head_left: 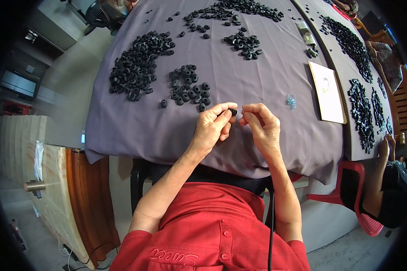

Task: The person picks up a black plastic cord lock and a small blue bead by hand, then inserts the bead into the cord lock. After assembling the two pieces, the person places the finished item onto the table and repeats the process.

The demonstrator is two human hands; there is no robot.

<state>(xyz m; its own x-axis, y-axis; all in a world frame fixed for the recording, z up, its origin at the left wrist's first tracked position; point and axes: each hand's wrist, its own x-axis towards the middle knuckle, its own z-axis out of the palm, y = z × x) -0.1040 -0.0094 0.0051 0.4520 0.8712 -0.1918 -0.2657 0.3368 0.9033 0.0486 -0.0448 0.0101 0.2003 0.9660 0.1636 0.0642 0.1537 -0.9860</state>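
Observation:
My left hand [209,128] pinches a small black barrel-shaped plastic piece [233,112] between thumb and fingers, above the near part of the cloth-covered table [262,86]. Just right of it, my right hand [263,128] is closed at the fingertips, and what it grips is too small to make out. The two sets of fingertips nearly meet. Ahead of my left hand lies a loose group of similar black ribbed pieces [185,86]. Tiny bluish coil-like bits [291,101], perhaps springs, lie in a small patch to the right of my right hand.
A bigger heap of black pieces [138,63] lies at the left, with a smaller pile [243,44] farther back. On the right are a light flat board [326,92] and a clear packet [306,34]. Another table [348,58] adjoins, with people seated beside it.

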